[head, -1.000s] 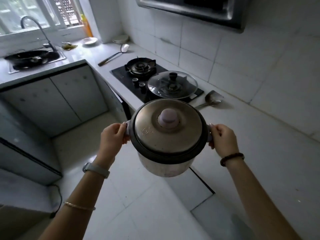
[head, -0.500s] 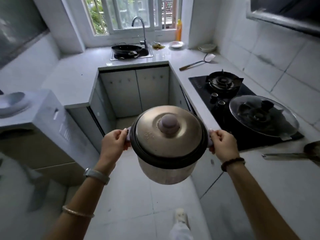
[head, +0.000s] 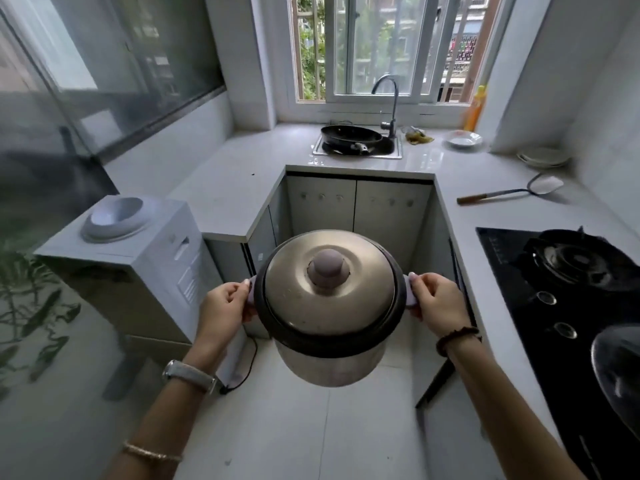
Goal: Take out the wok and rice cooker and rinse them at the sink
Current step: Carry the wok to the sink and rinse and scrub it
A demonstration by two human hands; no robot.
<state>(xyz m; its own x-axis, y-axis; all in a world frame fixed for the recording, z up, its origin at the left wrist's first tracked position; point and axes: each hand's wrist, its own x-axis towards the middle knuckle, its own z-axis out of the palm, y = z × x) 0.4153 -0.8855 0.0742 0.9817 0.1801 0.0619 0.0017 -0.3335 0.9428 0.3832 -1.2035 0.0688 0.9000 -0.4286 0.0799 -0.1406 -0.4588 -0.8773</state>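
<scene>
I carry the rice cooker (head: 330,306) in mid-air above the floor, its metal lid with a pale knob on top. My left hand (head: 223,306) grips its left side handle and my right hand (head: 436,301) grips the right one. Straight ahead under the window lies the sink (head: 394,154) with a curved tap (head: 389,98). The black wok (head: 349,135) rests tilted in the sink basin.
White counters run left, ahead and right. A gas hob (head: 568,271) and a glass lid (head: 620,372) are on my right, with a spatula (head: 509,194) and plates (head: 464,138) beyond. A water dispenser (head: 138,258) stands at left. Its cable (head: 246,372) trails on the floor.
My view has swung left from the hob to face the sink and window, and I have come nearer to them. The rice cooker stays held between both hands.
</scene>
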